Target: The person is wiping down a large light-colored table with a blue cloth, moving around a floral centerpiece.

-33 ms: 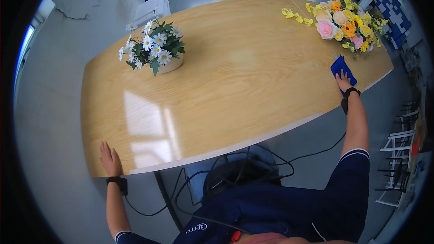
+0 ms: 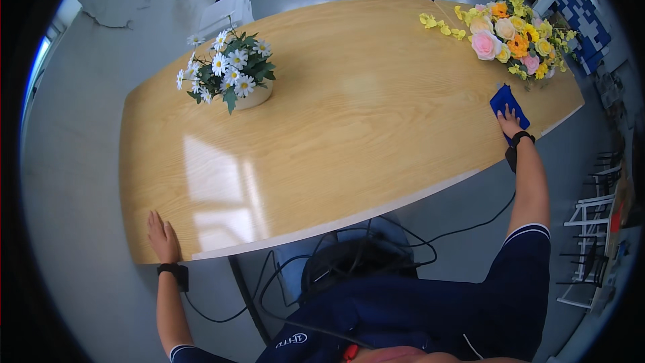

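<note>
Flat on the wooden tabletop [image 2: 349, 128] at its near left corner lies my left hand [image 2: 163, 238], fingers stretched out and holding nothing. Far over to the right, my right hand [image 2: 510, 123] rests with spread fingers on top of a blue cloth [image 2: 505, 101], pressing it against the table near the right edge. Part of the cloth is hidden beneath the palm. Just beyond it stands a bouquet of pink, yellow and orange flowers [image 2: 517, 37]; its base is hidden by the blooms. A black band circles each of my wrists.
White daisies [image 2: 233, 67] in a pale pot [image 2: 255, 96] stand at the table's far left. Black cables [image 2: 430, 249] hang and loop below the near edge. A white chair [image 2: 226, 13] is behind the far left edge. White-framed furniture [image 2: 591, 228] stands off to the right.
</note>
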Action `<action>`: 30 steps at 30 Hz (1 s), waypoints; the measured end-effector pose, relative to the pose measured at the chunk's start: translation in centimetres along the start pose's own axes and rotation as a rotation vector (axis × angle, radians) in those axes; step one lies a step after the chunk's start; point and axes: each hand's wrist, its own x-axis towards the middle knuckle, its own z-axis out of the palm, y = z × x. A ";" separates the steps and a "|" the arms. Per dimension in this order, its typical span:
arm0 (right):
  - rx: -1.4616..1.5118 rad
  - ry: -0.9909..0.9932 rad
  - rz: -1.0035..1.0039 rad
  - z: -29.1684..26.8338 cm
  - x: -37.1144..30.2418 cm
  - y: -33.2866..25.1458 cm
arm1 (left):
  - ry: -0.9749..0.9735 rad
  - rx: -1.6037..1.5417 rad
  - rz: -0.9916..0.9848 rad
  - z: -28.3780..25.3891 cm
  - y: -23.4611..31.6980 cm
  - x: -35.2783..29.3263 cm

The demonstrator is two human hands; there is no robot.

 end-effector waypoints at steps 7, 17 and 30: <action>-0.110 -0.084 -0.212 -1.3 -3.8 -5.0 | -0.019 -0.028 0.042 0.2 -0.7 0.0; -0.190 -0.112 -0.662 -2.0 -6.5 -22.8 | 0.009 -0.025 0.056 0.0 -0.8 0.1; -0.306 -0.090 -1.009 -1.7 -11.7 -42.3 | -0.001 0.004 0.055 -0.1 -0.7 0.4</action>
